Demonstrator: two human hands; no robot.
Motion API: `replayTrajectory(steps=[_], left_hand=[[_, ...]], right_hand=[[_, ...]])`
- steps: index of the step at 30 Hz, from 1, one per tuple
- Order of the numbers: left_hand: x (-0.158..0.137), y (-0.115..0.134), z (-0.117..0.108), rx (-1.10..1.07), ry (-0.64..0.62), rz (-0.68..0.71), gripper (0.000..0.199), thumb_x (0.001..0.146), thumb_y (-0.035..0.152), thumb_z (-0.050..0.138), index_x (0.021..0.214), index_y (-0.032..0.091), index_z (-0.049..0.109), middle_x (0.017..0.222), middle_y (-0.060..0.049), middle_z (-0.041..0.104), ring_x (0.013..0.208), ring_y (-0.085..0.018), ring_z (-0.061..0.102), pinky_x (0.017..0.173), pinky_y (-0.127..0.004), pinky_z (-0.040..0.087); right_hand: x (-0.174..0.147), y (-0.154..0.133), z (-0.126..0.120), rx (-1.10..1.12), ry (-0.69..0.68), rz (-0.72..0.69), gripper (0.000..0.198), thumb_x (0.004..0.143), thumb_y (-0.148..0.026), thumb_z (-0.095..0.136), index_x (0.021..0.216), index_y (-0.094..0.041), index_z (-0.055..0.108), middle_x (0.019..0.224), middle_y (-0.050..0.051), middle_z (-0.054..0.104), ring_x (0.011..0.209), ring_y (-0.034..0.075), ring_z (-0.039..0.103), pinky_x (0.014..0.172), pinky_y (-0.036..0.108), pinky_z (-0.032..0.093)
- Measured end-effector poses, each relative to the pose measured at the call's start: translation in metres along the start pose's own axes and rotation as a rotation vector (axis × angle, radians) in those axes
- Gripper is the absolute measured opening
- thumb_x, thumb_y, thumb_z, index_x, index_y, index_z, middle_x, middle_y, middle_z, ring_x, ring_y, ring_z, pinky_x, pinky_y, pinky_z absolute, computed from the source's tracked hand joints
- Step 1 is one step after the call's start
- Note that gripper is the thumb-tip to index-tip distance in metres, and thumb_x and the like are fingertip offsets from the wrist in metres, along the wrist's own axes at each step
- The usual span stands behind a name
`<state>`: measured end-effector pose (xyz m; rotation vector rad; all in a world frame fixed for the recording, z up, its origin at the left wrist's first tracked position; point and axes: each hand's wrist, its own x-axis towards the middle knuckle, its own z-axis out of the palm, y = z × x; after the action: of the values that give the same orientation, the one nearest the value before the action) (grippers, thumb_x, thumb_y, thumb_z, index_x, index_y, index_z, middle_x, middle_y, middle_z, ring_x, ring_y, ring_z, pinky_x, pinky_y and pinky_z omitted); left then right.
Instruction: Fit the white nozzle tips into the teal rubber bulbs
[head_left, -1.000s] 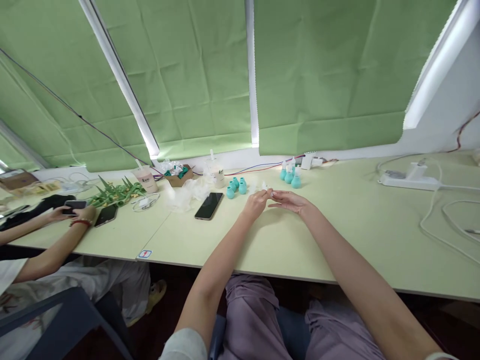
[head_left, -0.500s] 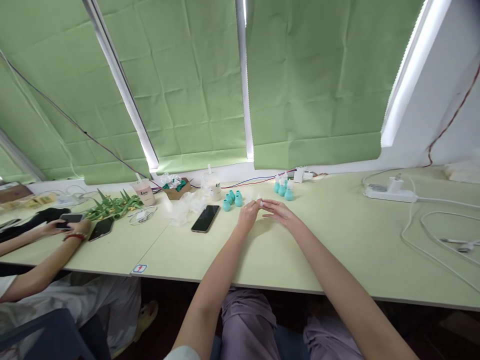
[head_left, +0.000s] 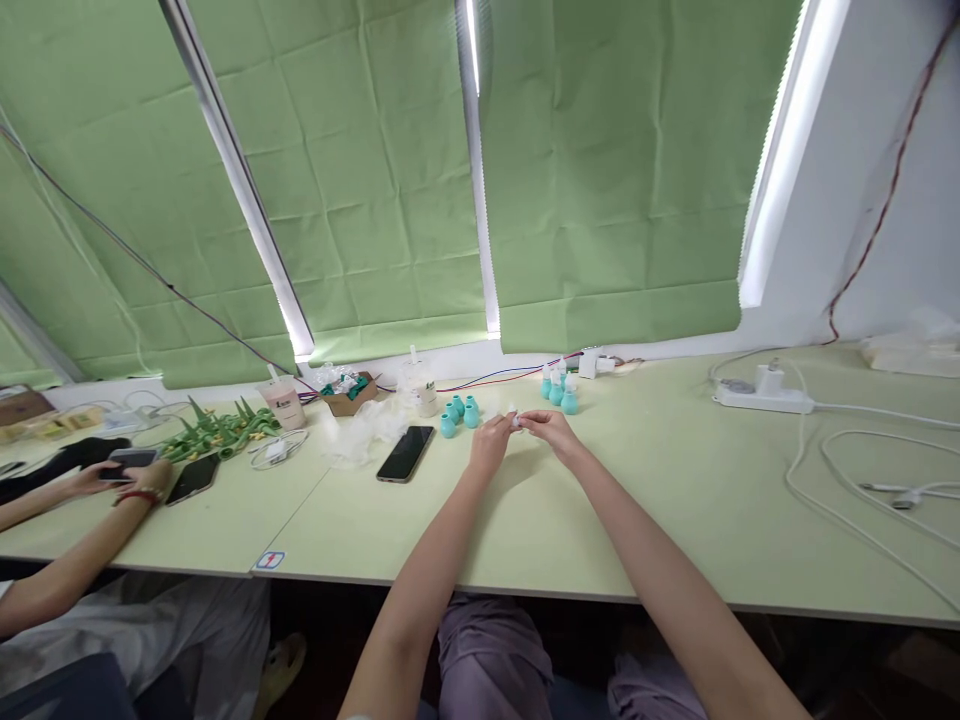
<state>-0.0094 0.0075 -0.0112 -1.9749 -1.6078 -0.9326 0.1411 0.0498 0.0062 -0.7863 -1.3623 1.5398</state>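
Note:
Over the table, my left hand (head_left: 490, 444) and my right hand (head_left: 553, 430) meet, fingers closed around a small white plastic piece (head_left: 516, 422). Its exact shape is mostly hidden by the fingertips. To the left, several small turquoise bulb bottles (head_left: 448, 426) stand with open necks. Beyond my right hand are several more turquoise bulb bottles (head_left: 569, 402), these topped with white pointed nozzles. Some clear plastic film lies just behind my left hand.
A black phone (head_left: 406, 454) lies left of my arms. Behind it are crumpled plastic bags (head_left: 360, 434), a lidded cup (head_left: 426, 396) and a small cardboard box (head_left: 352, 400). A white power strip (head_left: 763, 397) and cables occupy the right. Another person's hands (head_left: 146, 478) hold a phone at far left.
The view has shifted slightly, so the table sits a little lower and further left. My right hand's fingers have drawn closer together on the white piece.

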Motion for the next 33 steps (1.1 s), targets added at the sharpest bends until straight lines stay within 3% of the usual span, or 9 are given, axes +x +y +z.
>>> replayTrajectory(steps=[4,9,15,22,33], left_hand=[[-0.001,0.001,0.003,0.060,0.033,0.038,0.026,0.089,0.017,0.053,0.111,0.021,0.066,0.076,-0.001,0.067,0.067,-0.009,0.062,0.051,-0.018,0.038],[-0.003,0.006,0.004,0.079,0.077,0.057,0.027,0.089,0.016,0.052,0.110,0.021,0.067,0.073,-0.001,0.067,0.063,-0.009,0.061,0.049,-0.018,0.038],[-0.004,0.007,0.004,0.109,0.071,0.102,0.028,0.089,0.015,0.049,0.109,0.023,0.066,0.072,0.000,0.066,0.059,-0.009,0.060,0.048,-0.018,0.040],[-0.007,0.006,0.003,0.136,0.041,0.247,0.035,0.091,0.011,0.041,0.118,0.019,0.061,0.074,-0.003,0.065,0.063,-0.011,0.063,0.054,-0.019,0.047],[-0.008,0.005,0.008,0.202,0.193,0.331,0.038,0.093,0.010,0.032,0.120,0.017,0.058,0.074,-0.003,0.064,0.057,-0.009,0.060,0.051,-0.018,0.045]], right_hand=[[-0.001,0.005,-0.007,0.079,-0.109,0.121,0.047,0.047,-0.044,0.083,0.085,-0.020,0.070,0.098,0.005,0.068,0.106,0.020,0.059,0.091,0.036,0.043],[-0.003,0.005,-0.011,0.191,-0.130,0.139,0.040,0.045,-0.035,0.086,0.078,-0.019,0.070,0.094,0.004,0.068,0.099,0.017,0.062,0.098,0.034,0.043],[-0.007,0.004,-0.015,0.214,-0.232,0.182,0.043,0.052,-0.031,0.085,0.092,-0.022,0.072,0.104,0.005,0.067,0.106,0.017,0.060,0.102,0.037,0.042],[-0.008,0.007,-0.020,0.249,-0.290,0.192,0.033,0.051,-0.032,0.085,0.078,-0.018,0.072,0.103,0.005,0.067,0.113,0.020,0.057,0.105,0.041,0.039],[-0.007,0.008,-0.017,0.350,-0.283,0.193,0.031,0.048,-0.029,0.086,0.069,-0.017,0.068,0.095,0.003,0.067,0.114,0.021,0.055,0.107,0.048,0.037]])
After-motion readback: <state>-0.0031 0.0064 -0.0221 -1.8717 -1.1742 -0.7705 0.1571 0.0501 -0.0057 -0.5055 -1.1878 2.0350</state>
